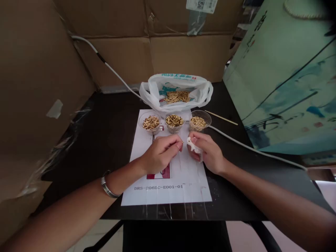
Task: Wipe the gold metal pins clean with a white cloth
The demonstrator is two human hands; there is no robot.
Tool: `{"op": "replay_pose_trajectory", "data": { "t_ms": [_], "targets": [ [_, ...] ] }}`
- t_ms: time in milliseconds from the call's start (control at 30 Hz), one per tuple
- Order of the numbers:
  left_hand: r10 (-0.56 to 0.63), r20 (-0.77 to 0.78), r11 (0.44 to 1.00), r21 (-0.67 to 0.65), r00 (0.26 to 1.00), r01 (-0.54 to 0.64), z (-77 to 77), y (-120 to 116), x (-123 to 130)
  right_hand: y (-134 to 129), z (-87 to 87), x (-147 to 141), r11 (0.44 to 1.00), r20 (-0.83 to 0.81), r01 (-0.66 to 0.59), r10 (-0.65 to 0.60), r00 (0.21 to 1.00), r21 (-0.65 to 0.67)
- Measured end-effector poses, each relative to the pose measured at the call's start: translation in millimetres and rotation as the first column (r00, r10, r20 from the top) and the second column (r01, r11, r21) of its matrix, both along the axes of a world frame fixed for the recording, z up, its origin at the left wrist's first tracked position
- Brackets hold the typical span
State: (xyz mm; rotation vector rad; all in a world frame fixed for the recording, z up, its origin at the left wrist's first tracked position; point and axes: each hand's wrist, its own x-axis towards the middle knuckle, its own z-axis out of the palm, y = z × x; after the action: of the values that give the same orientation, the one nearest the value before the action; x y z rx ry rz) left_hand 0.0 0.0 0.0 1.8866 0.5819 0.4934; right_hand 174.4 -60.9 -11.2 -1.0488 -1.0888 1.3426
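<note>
My left hand (pixel 160 154) is over a white printed sheet (pixel 168 182) on a black table, fingers pinched on a thin brass pin whose tip points right. My right hand (pixel 207 152) sits just beside it, closed on a small white wad of cloth or tissue (pixel 193 145). The two hands almost touch. Beyond them stand three small clear cups of brass pins: left cup (pixel 150 123), middle cup (pixel 174 122), right cup (pixel 198 121).
A white plastic bag (pixel 157 92) holding more brass pins lies behind the cups. A wooden stick (pixel 222 118) and a white cable (pixel 252 148) cross the table at right. Cardboard boxes (pixel 34 91) wall the left and back; a printed panel (pixel 283 80) stands right.
</note>
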Motion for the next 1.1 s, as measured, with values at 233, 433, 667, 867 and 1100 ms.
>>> {"op": "replay_pose_trajectory", "data": {
  "t_ms": [233,433,667,867,1100],
  "targets": [
    [0.005,0.059,1.0,-0.002,0.998,-0.005,-2.6,1.0,4.1,6.2,-0.7,11.2,0.981,-0.034,-0.187,0.186,0.982,-0.05],
    [0.004,0.084,1.0,0.027,0.996,-0.006,0.0,5.9,7.5,9.5,-1.8,4.9,0.982,-0.125,-0.184,0.178,0.976,-0.04],
    [0.05,0.071,0.997,-0.069,0.996,-0.045,-2.4,9.2,6.1,15.8,-2.5,-3.5,0.993,-0.126,-0.118,0.119,0.985,0.014],
    [0.037,0.174,0.96,-0.281,0.984,0.014,-5.1,12.0,7.4,16.7,-0.6,-0.3,0.989,-0.073,-0.147,0.145,0.987,-0.032],
    [0.017,0.157,0.899,-0.434,0.988,0.053,-2.7,18.0,8.6,18.6,-1.4,3.2,0.974,-0.091,-0.222,0.217,0.972,-0.054]
  ]
}}
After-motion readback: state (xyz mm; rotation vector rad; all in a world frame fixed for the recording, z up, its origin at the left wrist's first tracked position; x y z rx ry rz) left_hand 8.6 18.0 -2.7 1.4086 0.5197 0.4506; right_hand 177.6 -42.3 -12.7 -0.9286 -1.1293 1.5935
